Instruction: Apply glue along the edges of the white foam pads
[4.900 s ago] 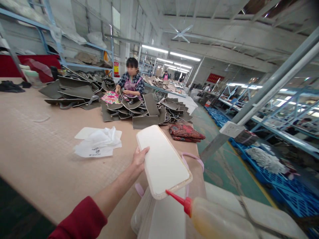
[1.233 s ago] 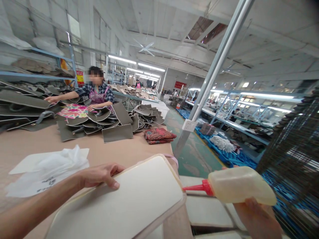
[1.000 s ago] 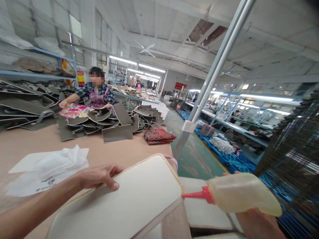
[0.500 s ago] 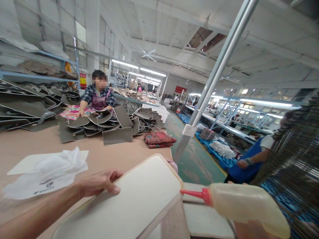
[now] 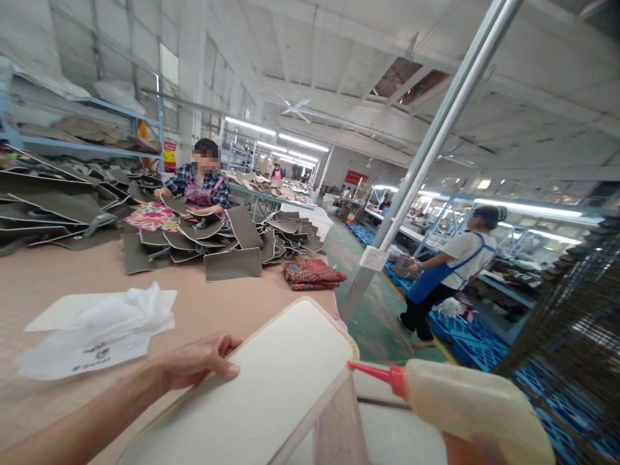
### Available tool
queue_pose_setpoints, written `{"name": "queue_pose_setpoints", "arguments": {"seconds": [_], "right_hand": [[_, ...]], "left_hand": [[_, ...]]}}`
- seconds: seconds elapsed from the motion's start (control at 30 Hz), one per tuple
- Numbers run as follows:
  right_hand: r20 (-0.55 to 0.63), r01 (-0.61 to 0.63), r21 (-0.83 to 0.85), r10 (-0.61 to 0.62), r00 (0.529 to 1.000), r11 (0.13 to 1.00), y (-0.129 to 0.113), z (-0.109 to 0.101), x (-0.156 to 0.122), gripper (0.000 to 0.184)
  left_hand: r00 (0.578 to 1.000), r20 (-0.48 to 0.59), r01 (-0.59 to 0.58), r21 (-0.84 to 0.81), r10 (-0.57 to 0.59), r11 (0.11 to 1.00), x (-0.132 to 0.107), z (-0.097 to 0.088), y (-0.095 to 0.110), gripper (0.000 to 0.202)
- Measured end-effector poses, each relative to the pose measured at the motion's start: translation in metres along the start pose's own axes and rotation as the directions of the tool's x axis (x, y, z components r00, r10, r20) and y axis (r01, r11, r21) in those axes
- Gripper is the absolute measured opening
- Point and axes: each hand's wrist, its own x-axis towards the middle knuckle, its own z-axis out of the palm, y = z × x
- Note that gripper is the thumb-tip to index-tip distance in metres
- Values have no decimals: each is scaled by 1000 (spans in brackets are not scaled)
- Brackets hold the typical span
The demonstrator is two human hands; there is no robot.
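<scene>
My left hand (image 5: 208, 363) grips the upper left edge of a white rounded-corner panel (image 5: 271, 381), thumb on its face and fingers behind. A translucent squeeze bottle (image 5: 475, 407) of yellowish liquid lies tilted in my right hand (image 5: 477, 449), which shows only in part beneath it. The bottle's red nozzle (image 5: 372, 373) points left, its tip at the panel's right edge near the top corner. Under the panel's right side are a wooden strip (image 5: 341, 423) and further pale panels (image 5: 400, 433).
Crumpled white paper (image 5: 119, 326) lies on the tan table (image 5: 232, 307). Beyond it are stacked dark panels (image 5: 232, 263), folded red patterned cloth (image 5: 314, 274) and a seated co-worker (image 5: 206, 184). A slanted metal post (image 5: 416, 174) stands right of the table; a person in a blue apron (image 5: 438, 274) walks the aisle.
The bottle's tip has shifted slightly along the panel's edge, the bottle tilting more. The person in the blue apron has moved further down the aisle. The seated co-worker's arm has lifted off the floral cloth.
</scene>
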Motion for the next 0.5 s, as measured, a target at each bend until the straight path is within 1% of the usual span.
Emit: {"name": "queue_pose_setpoints", "arguments": {"seconds": [0.07, 0.1, 0.17, 0.2, 0.27, 0.3, 0.33, 0.37, 0.43, 0.5], "right_hand": [[15, 6, -23, -5, 1000, 1000, 2, 0, -2, 64], [10, 22, -36, -22, 1000, 999, 2, 0, -2, 60], [-36, 48, -26, -49, 998, 999, 0, 5, -4, 52], [-68, 48, -2, -48, 997, 999, -1, 9, -5, 51], [-124, 34, 77, -24, 992, 996, -5, 20, -7, 56], [-127, 11, 107, 3, 992, 994, -8, 25, -8, 60], [-115, -11, 123, 26, 993, 992, -10, 30, -8, 60], [-97, -12, 111, 23, 995, 994, -13, 34, -9, 58], [-26, 1, 26, 0, 1000, 1000, -17, 37, -10, 52], [51, 39, -82, -35, 998, 996, -18, 39, -11, 47]], "left_hand": [[1000, 1, -5, -15, 5, 1000, 0, 0, -1, 39], [1000, -2, -7, -24, 7, 1000, 0, 0, -2, 39], [1000, -11, -9, -43, 9, 999, 1, 0, -3, 39], [1000, -18, -10, -50, 9, 999, 2, 0, -3, 39], [1000, -27, -11, -62, 10, 998, 3, 1, -4, 38], [1000, -28, -12, -67, 10, 998, 3, 1, -4, 38], [1000, -27, -12, -71, 10, 997, 4, 1, -4, 38], [1000, -24, -12, -76, 11, 997, 4, 1, -4, 37], [1000, -22, -15, -84, 13, 996, 5, -1, -5, 37], [1000, -25, -16, -95, 14, 995, 6, -3, -7, 36]]}}
